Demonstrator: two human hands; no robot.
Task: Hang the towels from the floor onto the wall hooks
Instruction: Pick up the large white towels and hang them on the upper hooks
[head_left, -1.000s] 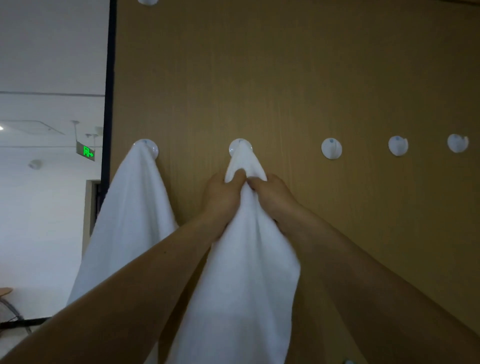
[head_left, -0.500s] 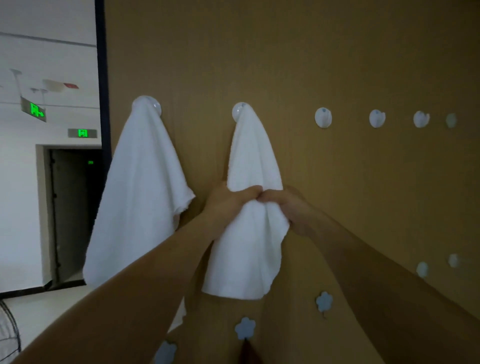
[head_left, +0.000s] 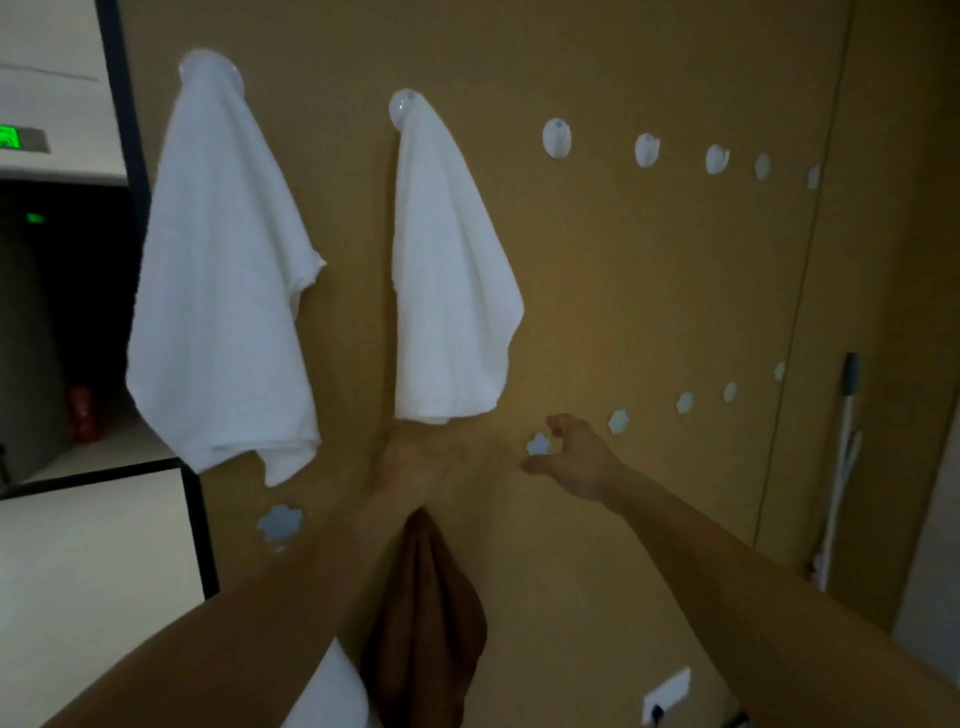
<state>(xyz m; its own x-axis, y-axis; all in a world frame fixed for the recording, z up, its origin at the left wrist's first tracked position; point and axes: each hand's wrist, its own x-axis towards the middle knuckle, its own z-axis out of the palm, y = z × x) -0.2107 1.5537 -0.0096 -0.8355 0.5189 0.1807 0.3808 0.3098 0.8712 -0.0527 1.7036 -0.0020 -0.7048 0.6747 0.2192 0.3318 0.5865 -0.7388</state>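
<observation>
Up on the wooden wall (head_left: 649, 312) two white towels are already hung: the left towel (head_left: 223, 291) drapes from the first round hook (head_left: 208, 67), which it mostly covers, and the middle towel (head_left: 452, 280) hangs from the second hook (head_left: 402, 106). Both look settled, not touching each other, so I'd call those two done. Right of them runs a row of bare round hooks, the nearest one (head_left: 556, 137) just beside the middle towel, so there's plenty of room left. Lower down there's a second row of little flower-shaped hooks (head_left: 537, 444), and a brown towel (head_left: 426, 623) hangs from one of them, below the left hand. As for the grip: the left hand (head_left: 421, 462) sits just under the bottom edge of the middle towel, but it blends into the wall and I honestly can't tell if it's released or pinching something. The right hand (head_left: 574, 457) is loose, fingers spread, holding nothing, right next to a flower hook. No baskets or bins anywhere in view, so nothing to report on containers. Something white (head_left: 332, 691) pokes out at the bottom edge under the left forearm, could be another towel, can't say. The floor where the remaining towels would be isn't really visible near the wall, so how many are left is a guess; my bet is the next move is bending down for another one.
</observation>
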